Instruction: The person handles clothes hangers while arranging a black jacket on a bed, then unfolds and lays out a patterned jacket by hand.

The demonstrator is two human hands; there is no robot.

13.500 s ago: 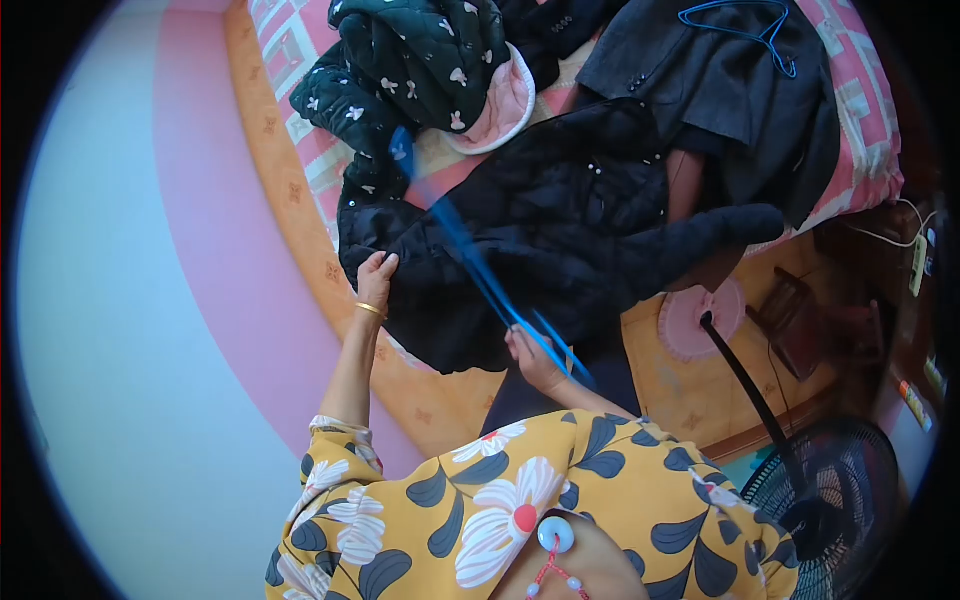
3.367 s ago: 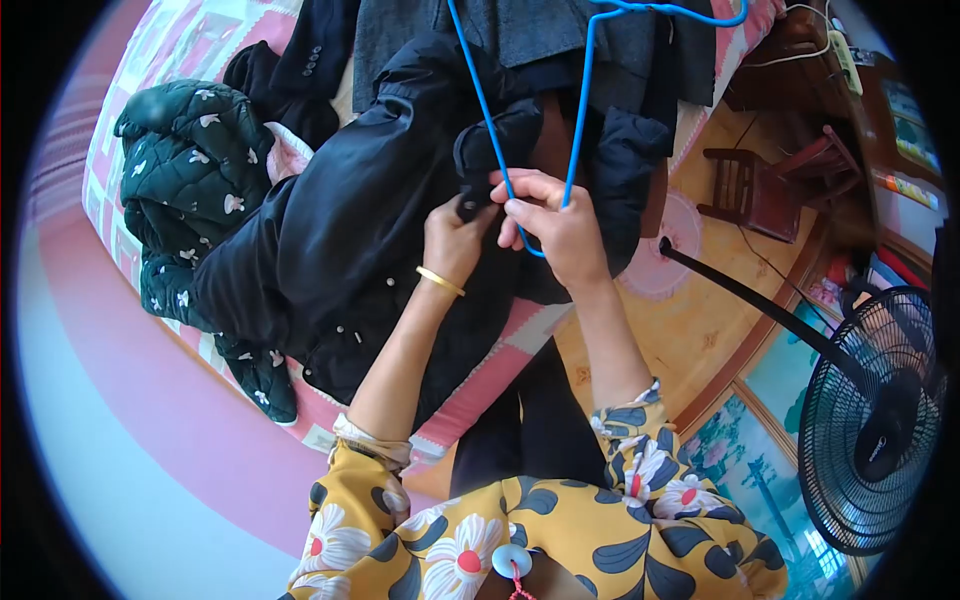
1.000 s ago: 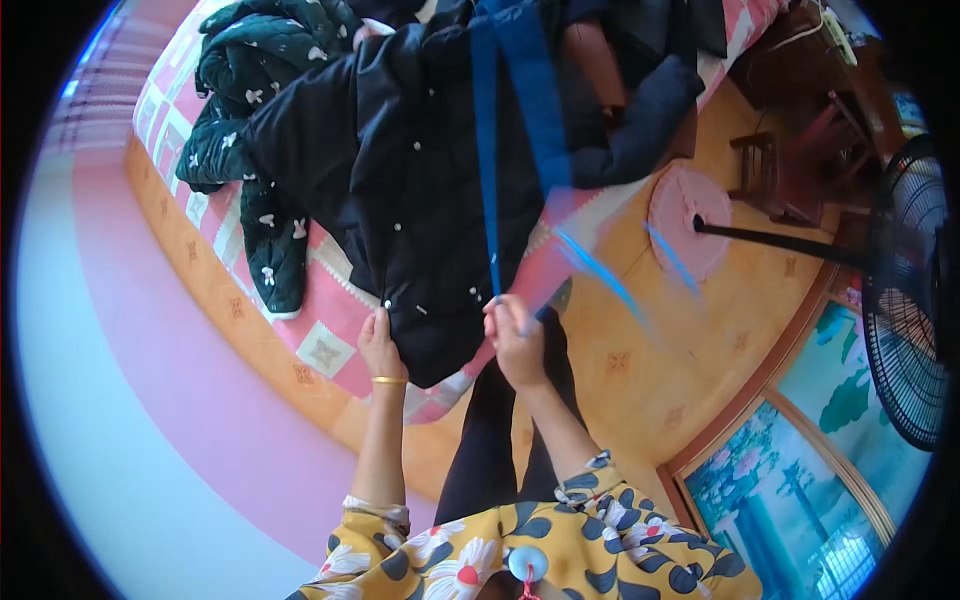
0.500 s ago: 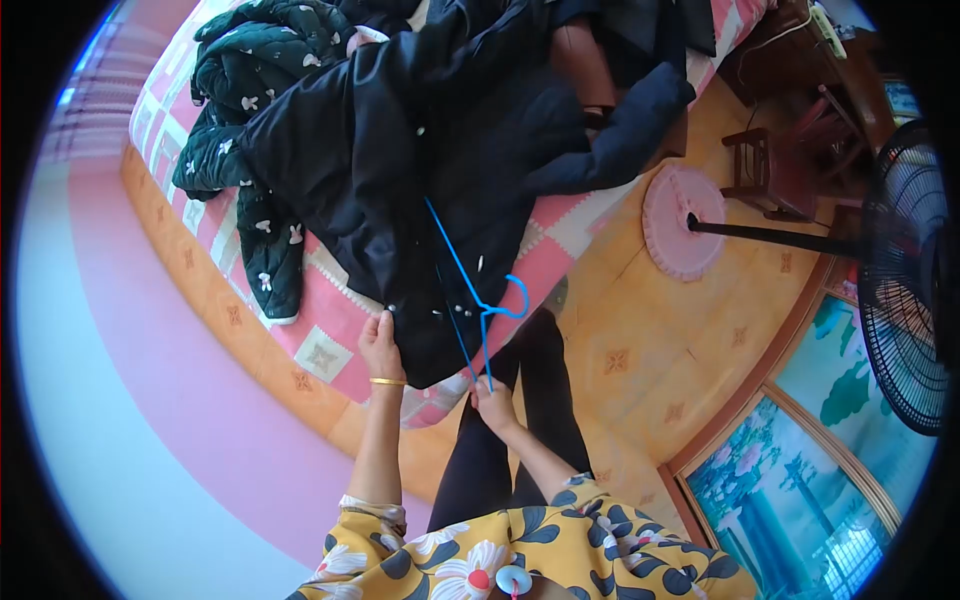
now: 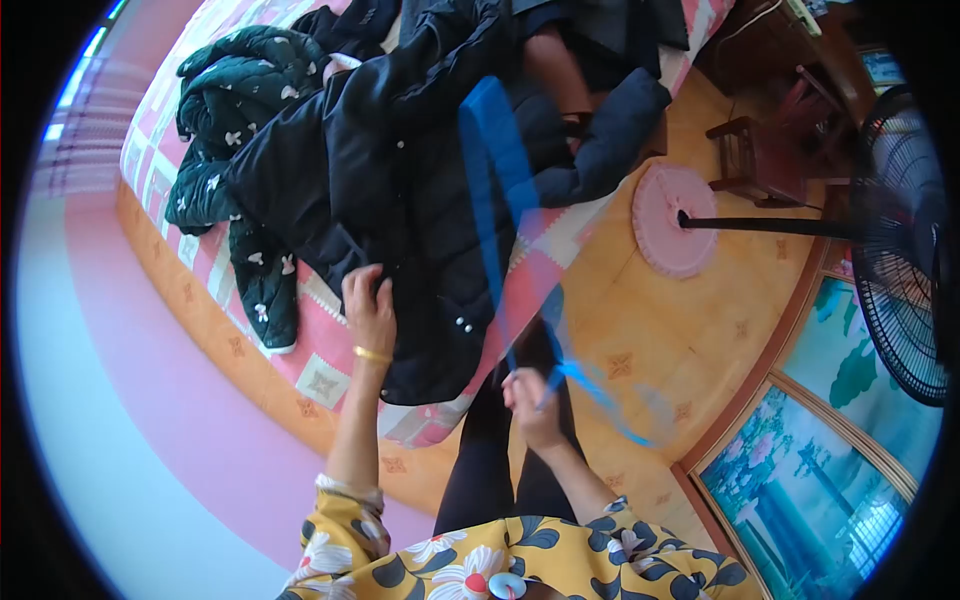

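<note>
A black padded jacket [image 5: 425,240] lies spread over the bed's front edge, with white snaps along its front. My left hand [image 5: 370,315] is at the jacket's lower front, its bent fingers closed on the cloth. In my right hand [image 5: 535,408] is a blue clothes hanger [image 5: 486,215], gripped by its lower part. The hanger is smeared by motion; one end reaches up over the jacket and its hook side points to the lower right.
A dark green coat with white rabbit patches [image 5: 245,100] lies left of the jacket on the pink checked bed [image 5: 325,375]. More dark clothes are piled behind. At right stand a black fan [image 5: 905,250], a pink round-covered base [image 5: 675,220] and a wooden chair [image 5: 765,165].
My right hand has moved right, swinging the blue hanger out from the jacket's front. My left hand has shifted slightly up and left along the jacket.
</note>
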